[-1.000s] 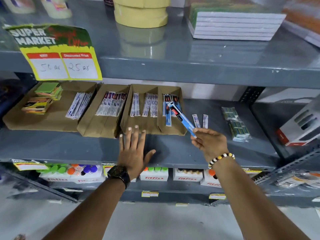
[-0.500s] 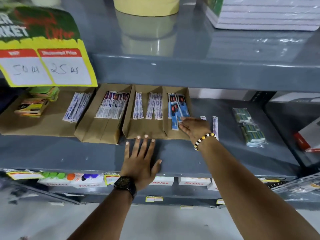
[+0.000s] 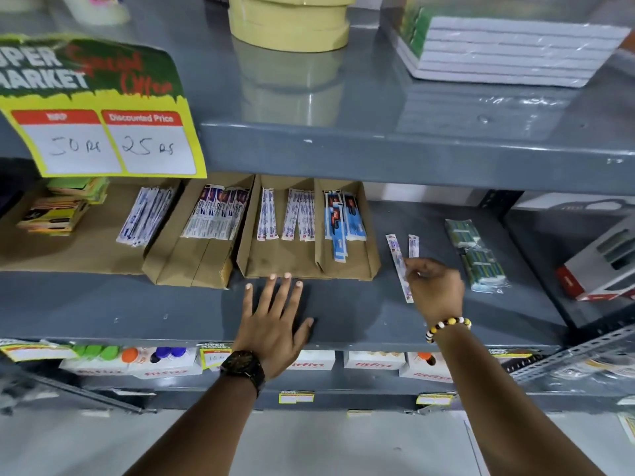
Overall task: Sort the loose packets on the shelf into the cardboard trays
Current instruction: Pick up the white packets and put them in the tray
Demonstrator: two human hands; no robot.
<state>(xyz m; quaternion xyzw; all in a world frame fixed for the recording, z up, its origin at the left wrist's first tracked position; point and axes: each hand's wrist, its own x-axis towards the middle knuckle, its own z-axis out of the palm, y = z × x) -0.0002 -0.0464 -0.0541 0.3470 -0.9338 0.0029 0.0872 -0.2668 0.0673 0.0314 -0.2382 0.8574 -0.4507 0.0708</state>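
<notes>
A: Where is the left hand [image 3: 275,324]?

B: Low in the centre of the frame, palm down on the grey shelf [image 3: 343,304], fingers spread wide and holding nothing. Its fingertips reach the front edge of the divided cardboard tray [image 3: 305,266]. A dark watch [image 3: 244,369] sits on the wrist, and the forearm runs up from the bottom edge.

A: And the right hand [image 3: 434,286]?

B: Right of centre, just past the tray's right side. The fingers are curled and pinch a long, narrow white packet [image 3: 398,266] near its lower half; the packet slants up and to the left. A beaded bracelet [image 3: 446,328] circles the wrist, and the arm comes in from the lower right corner.

A: Any other loose packets?

B: One short white packet [image 3: 413,246] lies on the shelf just above the right hand's fingers. Further right lies a bundle of green packets [image 3: 476,255] in clear wrap.

A: What is in the trays?

B: The divided tray's right compartment holds blue packets [image 3: 343,221], its left one white strips [image 3: 299,218]. The tray to its left [image 3: 192,266] holds purple-printed packets [image 3: 216,214].
</notes>
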